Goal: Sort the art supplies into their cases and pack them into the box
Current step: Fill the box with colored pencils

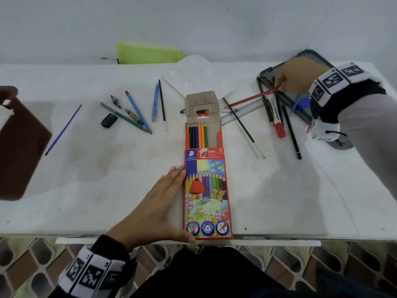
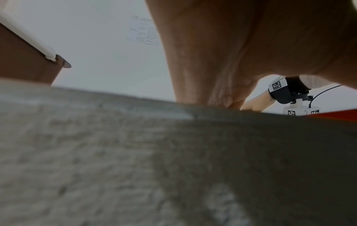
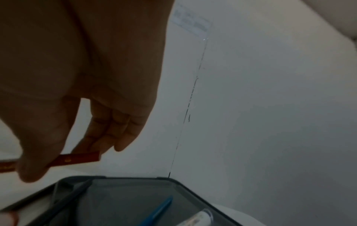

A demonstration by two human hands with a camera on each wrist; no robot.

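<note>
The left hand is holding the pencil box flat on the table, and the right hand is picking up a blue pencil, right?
Not quite. The pencil that the right hand pinches is red, not blue; the head view shows it, and the right wrist view too. The rest is right: the left hand rests flat against the pencil box on the table.

The left hand (image 2: 241,50) reaches down from above, its fingers straight, onto the blurred grey table (image 2: 135,160). Beyond it to the right shows a strip of the orange case (image 2: 336,115). Past that hangs the other wrist with its marker band (image 2: 277,85).
</note>
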